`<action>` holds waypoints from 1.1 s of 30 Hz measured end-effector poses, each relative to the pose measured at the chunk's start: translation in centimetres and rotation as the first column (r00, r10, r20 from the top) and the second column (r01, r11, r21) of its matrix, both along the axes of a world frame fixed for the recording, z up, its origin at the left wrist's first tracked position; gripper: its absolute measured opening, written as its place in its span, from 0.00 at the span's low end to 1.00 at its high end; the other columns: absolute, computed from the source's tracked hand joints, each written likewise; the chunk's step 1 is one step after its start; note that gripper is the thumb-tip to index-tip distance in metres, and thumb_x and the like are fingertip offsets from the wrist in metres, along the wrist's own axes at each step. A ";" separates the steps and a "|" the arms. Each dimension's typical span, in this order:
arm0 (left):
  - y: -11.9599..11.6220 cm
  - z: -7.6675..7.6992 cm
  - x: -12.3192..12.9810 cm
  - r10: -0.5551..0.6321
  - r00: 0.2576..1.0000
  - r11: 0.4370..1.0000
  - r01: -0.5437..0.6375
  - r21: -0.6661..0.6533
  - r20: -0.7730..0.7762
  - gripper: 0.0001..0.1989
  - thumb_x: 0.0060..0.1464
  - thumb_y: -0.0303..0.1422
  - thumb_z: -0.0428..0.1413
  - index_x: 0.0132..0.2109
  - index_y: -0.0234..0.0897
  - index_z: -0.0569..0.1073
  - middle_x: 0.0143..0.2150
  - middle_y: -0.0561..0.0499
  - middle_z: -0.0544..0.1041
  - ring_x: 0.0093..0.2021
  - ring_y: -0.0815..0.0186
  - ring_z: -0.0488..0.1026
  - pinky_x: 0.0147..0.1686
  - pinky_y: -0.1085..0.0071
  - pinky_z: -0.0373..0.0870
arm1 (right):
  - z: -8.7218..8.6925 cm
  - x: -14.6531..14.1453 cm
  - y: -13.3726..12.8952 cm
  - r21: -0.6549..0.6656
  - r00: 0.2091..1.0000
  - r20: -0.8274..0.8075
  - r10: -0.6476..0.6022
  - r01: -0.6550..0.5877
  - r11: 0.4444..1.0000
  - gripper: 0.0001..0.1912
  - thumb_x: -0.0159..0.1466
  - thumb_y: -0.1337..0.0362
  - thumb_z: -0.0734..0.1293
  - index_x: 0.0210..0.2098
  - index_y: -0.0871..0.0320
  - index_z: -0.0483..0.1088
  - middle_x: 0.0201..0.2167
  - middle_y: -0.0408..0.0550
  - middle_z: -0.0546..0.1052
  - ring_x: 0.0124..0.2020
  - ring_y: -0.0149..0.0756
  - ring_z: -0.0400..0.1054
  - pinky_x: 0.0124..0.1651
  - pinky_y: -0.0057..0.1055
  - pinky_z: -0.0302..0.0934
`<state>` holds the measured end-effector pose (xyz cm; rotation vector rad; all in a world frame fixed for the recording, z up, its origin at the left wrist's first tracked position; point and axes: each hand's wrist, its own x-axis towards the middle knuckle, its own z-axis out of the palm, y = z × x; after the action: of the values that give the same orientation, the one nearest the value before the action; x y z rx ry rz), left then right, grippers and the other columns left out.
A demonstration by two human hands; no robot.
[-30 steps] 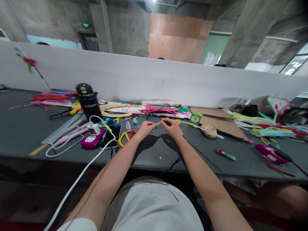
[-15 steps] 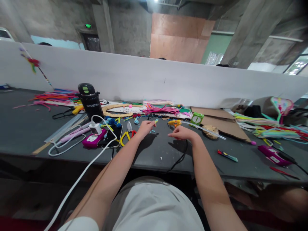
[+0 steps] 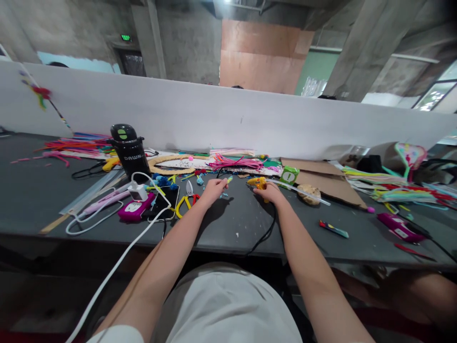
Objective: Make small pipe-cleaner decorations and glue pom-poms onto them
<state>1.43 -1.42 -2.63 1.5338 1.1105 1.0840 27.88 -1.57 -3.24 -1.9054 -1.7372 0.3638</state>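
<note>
Left hand: thumb and forefinger were pinched on a small green piece, whose end stuck out beyond the fingertips toward the right hand. The piece was probably very light, soft and easily crushed, best held by one end, as here. Right hand: fingers were curled at the glue gun, whose nozzle pointed toward the left fingers. How far they had closed could not be told. The gun was judged light and rigid; its handle was the place to hold, the nozzle possibly being hot. Behind it the clear glue stick, likely bendable and smooth, ran out to the right of the fingers.

Surroundings: Well left of the left fingers stood a black bottle; nearer lay a purple socket, a phone and, just beside the hand, the snips. Blue scraps lay just below the left fingertips, and pink stems beyond them. From the right hand a black cord trailed to the table's near edge, where it could snag. To the right of those fingers, a green box and a tan lump crowded the stick; farther right, nearer the body, lay a knife.
</note>
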 end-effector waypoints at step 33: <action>1.5 -1.4 -0.2 0.106 0.990 0.992 -0.099 0.078 -0.092 0.23 0.52 0.50 0.49 0.26 0.33 0.71 0.16 0.57 0.59 0.18 0.73 0.54 0.21 0.74 0.50 | 0.6 -4.1 -1.1 0.158 0.779 -0.489 0.392 -0.363 0.918 0.16 0.54 0.52 0.68 0.30 0.62 0.71 0.21 0.43 0.69 0.22 0.29 0.60 0.27 0.28 0.55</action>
<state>1.26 0.10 -4.02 1.6154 1.2391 1.1412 23.75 -2.67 -2.59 -1.2402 -1.7123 0.8795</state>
